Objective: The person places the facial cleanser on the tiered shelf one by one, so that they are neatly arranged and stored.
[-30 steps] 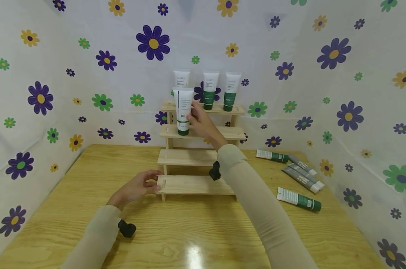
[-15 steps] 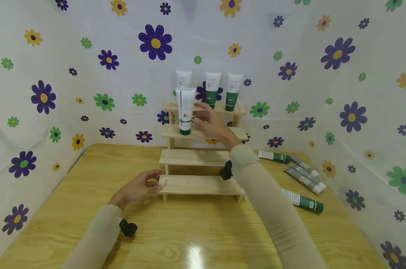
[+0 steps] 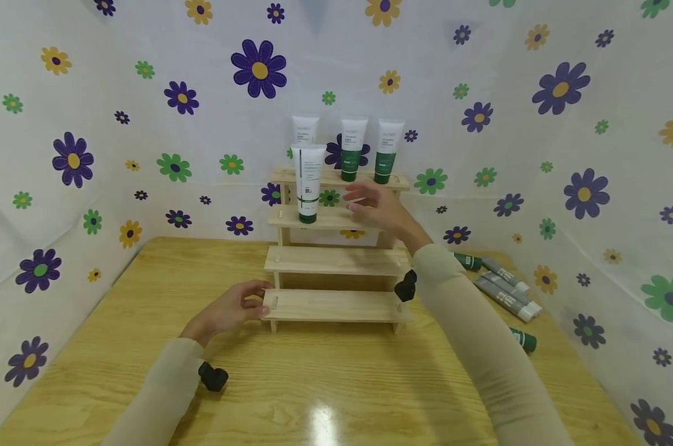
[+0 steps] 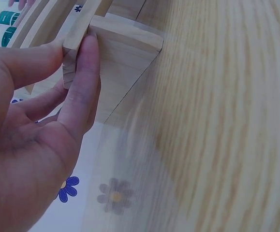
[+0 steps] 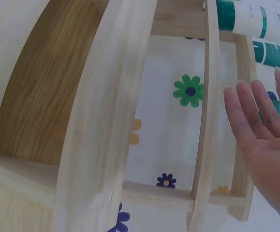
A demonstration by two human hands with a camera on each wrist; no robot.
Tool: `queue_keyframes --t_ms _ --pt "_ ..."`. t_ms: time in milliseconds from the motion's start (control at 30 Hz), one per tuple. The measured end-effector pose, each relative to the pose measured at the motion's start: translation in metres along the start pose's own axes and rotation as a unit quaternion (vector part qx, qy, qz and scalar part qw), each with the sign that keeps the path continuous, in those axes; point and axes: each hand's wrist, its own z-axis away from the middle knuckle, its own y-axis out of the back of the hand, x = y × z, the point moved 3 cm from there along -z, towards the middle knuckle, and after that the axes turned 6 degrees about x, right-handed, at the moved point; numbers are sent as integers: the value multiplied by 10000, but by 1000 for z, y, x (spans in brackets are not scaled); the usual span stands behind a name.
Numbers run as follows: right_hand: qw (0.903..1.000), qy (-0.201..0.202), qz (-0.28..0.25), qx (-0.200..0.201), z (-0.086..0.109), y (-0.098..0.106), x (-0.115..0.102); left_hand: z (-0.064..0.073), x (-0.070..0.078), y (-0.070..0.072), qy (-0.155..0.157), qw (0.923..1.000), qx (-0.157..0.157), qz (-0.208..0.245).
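A four-tier wooden display rack [image 3: 336, 303] stands on the table. My left hand [image 3: 225, 313] pinches the left end of its lowest board; in the left wrist view the thumb lies on one face and the fingers [image 4: 84, 72] on the other. A white tube with a green cap [image 3: 310, 183] stands cap down at the left of the second board from the top. My right hand [image 3: 381, 210] is beside it to the right, in front of that board, holding nothing; in the right wrist view its fingers [image 5: 248, 108] are extended. Several white-and-green tubes [image 3: 352, 148] stand on the top board.
Grey tubes [image 3: 506, 294] lie on the table at the right. Near them a green-capped tube [image 3: 467, 261] and another green tube end [image 3: 523, 339] show past the right sleeve [image 3: 481, 334], which hides the rest. Flower-printed cloth [image 3: 202, 124] surrounds the table.
My right hand has let go of the white tube, leaving it standing on the second board from the top, and has drawn away to the right. My left hand keeps its hold on the rack.
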Motion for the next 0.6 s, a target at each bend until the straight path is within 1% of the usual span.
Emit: queue_keyframes --t_ms 200,300,367,500,600 --pt "9997 -105 203 -41 7 12 9 0 2 1 -97 9999 -35 40" --pt "9997 -115 229 -19 10 18 13 0 3 2 -133 9999 -46 41" --pt "9998 -138 114 -2 13 23 15 0 3 2 -144 9999 -63 49" --pt "9999 -153 67 29 20 33 18 0 1 1 -40 10000 -55 48" --pt "9996 -188 140 159 26 43 22 -1 0 0 9 10000 -36 15"
